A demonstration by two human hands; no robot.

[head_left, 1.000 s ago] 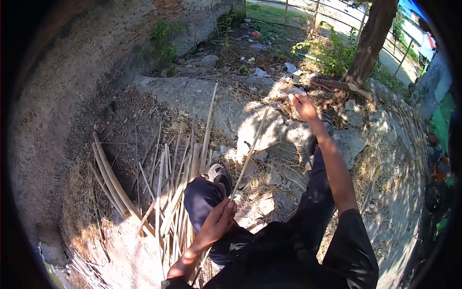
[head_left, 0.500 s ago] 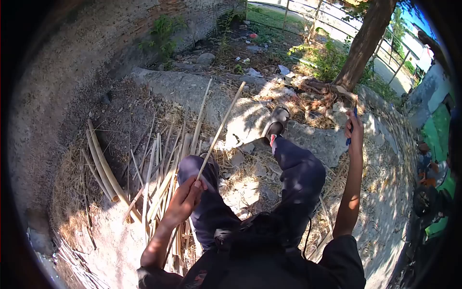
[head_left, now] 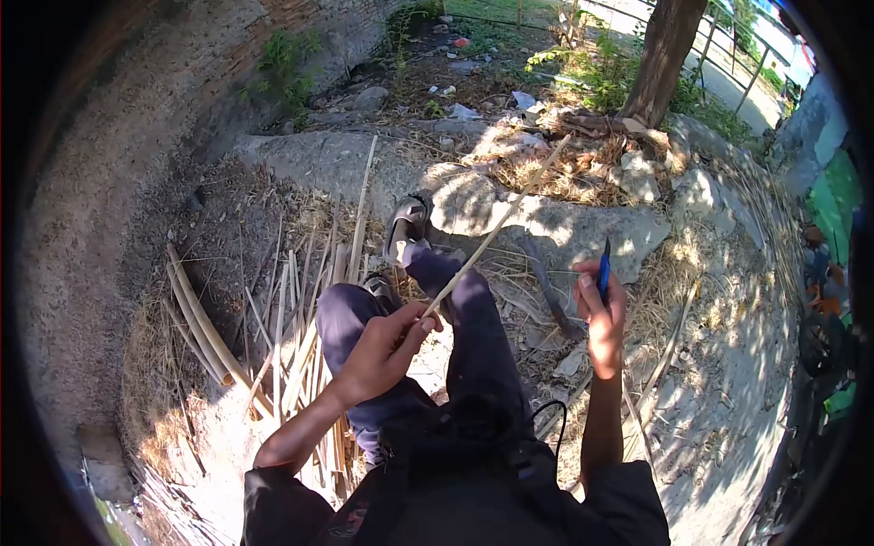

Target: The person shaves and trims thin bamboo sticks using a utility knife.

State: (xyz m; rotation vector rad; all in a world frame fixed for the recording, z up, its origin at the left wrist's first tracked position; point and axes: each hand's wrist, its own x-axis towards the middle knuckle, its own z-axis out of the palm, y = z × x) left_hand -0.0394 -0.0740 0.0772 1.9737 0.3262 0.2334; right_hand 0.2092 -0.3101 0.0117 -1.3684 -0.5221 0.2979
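My left hand point(head_left: 387, 350) is closed around the lower end of a long, thin bamboo strip point(head_left: 496, 227), above my thighs. The strip slants up and away to the right, and its far end reaches over the dry grass. My right hand point(head_left: 601, 314) is closed on a blue-handled knife point(head_left: 604, 273), whose dark, pointed tip stands up above the fingers. Knife and strip are apart. Beside my left leg lies a loose bundle of split bamboo strips point(head_left: 289, 318), partly hidden by the leg and arm.
Thicker curved bamboo pieces point(head_left: 198, 314) lie left of the bundle. A dark, blade-like thing point(head_left: 546, 291) rests on the ground between my hands. Ahead are a stone ledge point(head_left: 305, 168) and a tree trunk point(head_left: 665, 68). A rough wall point(head_left: 100, 182) curves along the left.
My left hand has moved right, and the strip now leans further right. The right hand with the knife has come inward and down. My right leg has drawn in to the left.
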